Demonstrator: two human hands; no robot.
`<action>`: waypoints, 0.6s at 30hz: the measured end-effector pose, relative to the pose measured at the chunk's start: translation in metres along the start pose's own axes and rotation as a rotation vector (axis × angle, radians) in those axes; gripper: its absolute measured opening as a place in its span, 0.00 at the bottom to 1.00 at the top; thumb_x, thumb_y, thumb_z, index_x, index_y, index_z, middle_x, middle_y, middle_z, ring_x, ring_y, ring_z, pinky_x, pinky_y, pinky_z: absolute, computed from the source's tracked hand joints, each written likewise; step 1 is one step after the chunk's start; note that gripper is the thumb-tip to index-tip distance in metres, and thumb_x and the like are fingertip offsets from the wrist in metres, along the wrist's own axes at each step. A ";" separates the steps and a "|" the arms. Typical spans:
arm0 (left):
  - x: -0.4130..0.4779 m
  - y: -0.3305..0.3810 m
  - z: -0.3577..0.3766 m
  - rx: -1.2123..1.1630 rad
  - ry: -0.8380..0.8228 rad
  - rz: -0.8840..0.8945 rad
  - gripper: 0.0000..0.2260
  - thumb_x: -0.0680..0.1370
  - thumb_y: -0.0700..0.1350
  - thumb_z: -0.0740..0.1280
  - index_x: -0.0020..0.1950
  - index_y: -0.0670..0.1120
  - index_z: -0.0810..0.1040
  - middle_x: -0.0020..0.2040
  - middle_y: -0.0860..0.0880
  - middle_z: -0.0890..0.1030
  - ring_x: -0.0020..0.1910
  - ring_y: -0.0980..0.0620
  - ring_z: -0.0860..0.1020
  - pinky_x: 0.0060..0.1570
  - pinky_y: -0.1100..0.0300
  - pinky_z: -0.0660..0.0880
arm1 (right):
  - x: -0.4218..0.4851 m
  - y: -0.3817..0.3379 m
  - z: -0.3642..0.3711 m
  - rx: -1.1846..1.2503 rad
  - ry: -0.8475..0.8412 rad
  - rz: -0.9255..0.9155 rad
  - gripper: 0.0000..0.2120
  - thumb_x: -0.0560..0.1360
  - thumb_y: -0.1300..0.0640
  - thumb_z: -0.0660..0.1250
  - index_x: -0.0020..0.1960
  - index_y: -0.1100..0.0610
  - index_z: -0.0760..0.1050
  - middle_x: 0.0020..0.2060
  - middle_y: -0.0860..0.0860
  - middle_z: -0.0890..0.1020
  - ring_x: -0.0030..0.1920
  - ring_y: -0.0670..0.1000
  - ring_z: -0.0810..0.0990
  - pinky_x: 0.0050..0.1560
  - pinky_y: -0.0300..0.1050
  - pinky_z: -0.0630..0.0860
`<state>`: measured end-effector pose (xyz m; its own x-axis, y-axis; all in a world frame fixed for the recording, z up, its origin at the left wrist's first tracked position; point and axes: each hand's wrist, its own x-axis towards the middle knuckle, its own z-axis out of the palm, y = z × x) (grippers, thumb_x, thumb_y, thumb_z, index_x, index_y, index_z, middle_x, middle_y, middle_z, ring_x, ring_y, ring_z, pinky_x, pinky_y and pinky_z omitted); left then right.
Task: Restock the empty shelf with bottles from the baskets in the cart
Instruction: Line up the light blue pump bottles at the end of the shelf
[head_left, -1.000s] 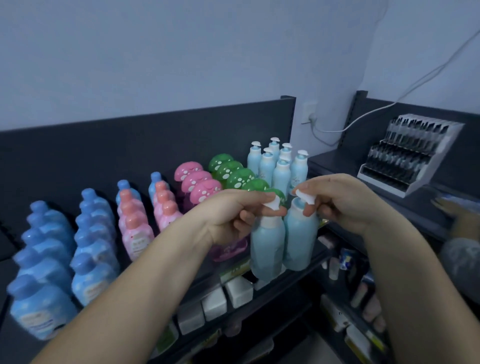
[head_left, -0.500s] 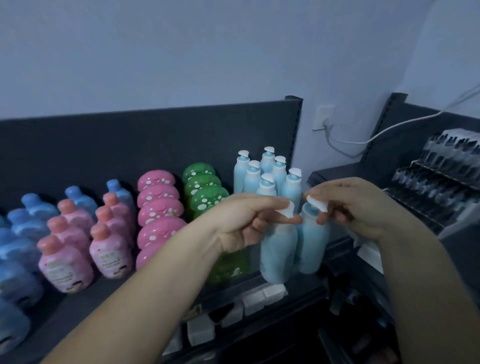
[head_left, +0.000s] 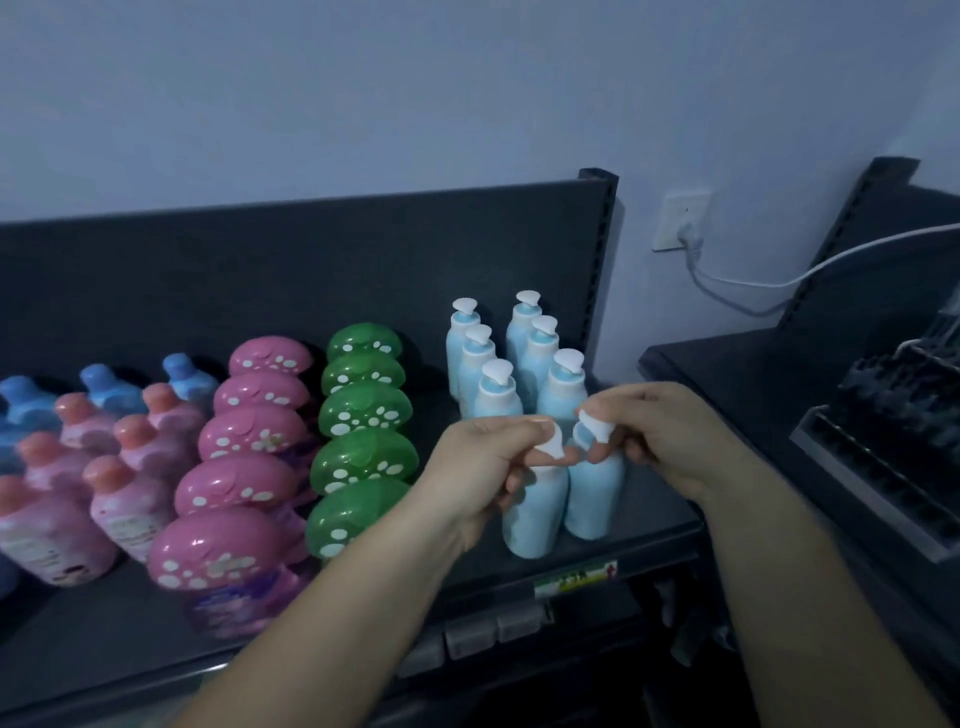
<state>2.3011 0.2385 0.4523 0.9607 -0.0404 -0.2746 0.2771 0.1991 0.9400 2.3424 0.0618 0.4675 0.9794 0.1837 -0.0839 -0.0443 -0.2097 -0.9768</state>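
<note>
Two light blue pump bottles stand side by side at the front right of the dark shelf (head_left: 649, 535). My left hand (head_left: 483, 462) pinches the white pump head of the left bottle (head_left: 535, 512). My right hand (head_left: 660, 436) pinches the white pump head of the right bottle (head_left: 597, 501). Both bottles look upright, with their bases on or just above the shelf. Behind them stand two rows of the same blue pump bottles (head_left: 498, 389).
Left of the pump bottles run rows of green mushroom-cap bottles (head_left: 363, 415), pink mushroom-cap bottles (head_left: 249, 447), pink bottles with orange caps (head_left: 124, 493) and blue bottles (head_left: 104, 384). A black display rack (head_left: 893, 467) sits at the right. A cable hangs from a wall socket (head_left: 680, 223).
Both hands have carried the two blue bottles to the right and down toward the shelf front, behind the existing rows. My view has swung right, so the left rows slid out of frame.
</note>
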 end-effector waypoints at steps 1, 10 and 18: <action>0.004 -0.003 0.000 0.002 0.032 0.017 0.08 0.76 0.41 0.69 0.50 0.38 0.84 0.44 0.39 0.82 0.21 0.58 0.63 0.22 0.68 0.58 | 0.003 0.005 0.001 0.019 0.012 0.004 0.07 0.76 0.63 0.66 0.45 0.66 0.81 0.27 0.57 0.82 0.22 0.44 0.72 0.23 0.32 0.62; 0.012 -0.020 -0.006 0.232 0.126 0.325 0.08 0.78 0.47 0.69 0.45 0.44 0.84 0.27 0.51 0.78 0.25 0.57 0.70 0.30 0.64 0.68 | 0.015 0.021 0.005 0.007 0.086 -0.085 0.07 0.77 0.58 0.69 0.43 0.58 0.83 0.22 0.46 0.75 0.23 0.44 0.68 0.28 0.36 0.66; 0.006 -0.077 -0.006 0.611 0.333 0.542 0.28 0.67 0.64 0.71 0.63 0.56 0.70 0.56 0.55 0.67 0.56 0.61 0.70 0.58 0.64 0.71 | 0.002 0.071 0.007 0.111 0.218 -0.358 0.21 0.67 0.41 0.69 0.59 0.41 0.73 0.42 0.43 0.77 0.40 0.42 0.77 0.41 0.32 0.73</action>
<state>2.2858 0.2292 0.3766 0.9343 0.2139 0.2850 -0.1633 -0.4538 0.8760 2.3396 0.0543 0.3961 0.9550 0.0166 0.2961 0.2966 -0.0629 -0.9529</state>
